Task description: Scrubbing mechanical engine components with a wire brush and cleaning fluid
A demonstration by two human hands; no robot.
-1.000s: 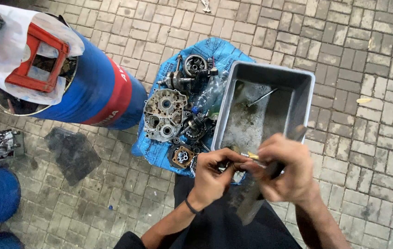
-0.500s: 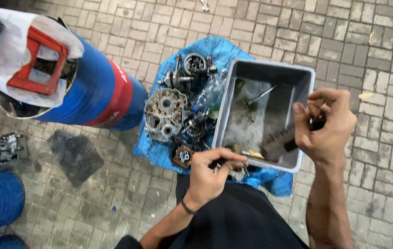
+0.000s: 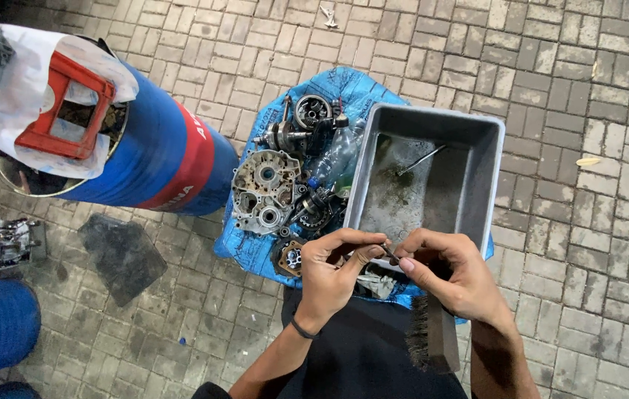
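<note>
From the head camera we look down on our two hands meeting just in front of the near rim of a grey metal tray (image 3: pixel 491 170). Our left hand (image 3: pixel 333 270) has its fingers pressed together, pinching a small dark metal part (image 3: pixel 390 255) at the tips. Our right hand (image 3: pixel 455 277) touches the same part with thumb and forefinger while its other fingers curl around a dark-bristled brush (image 3: pixel 429 336), whose bristles point down towards our lap. The tray sits on a blue tarp (image 3: pixel 359 85) spread over the brick paving (image 3: pixel 588 310), and beside it on the tarp lie a grey engine casing (image 3: pixel 262 192) and a crankshaft (image 3: pixel 307 122). A blue drum (image 3: pixel 174 159) with a red band stands to the left.
</note>
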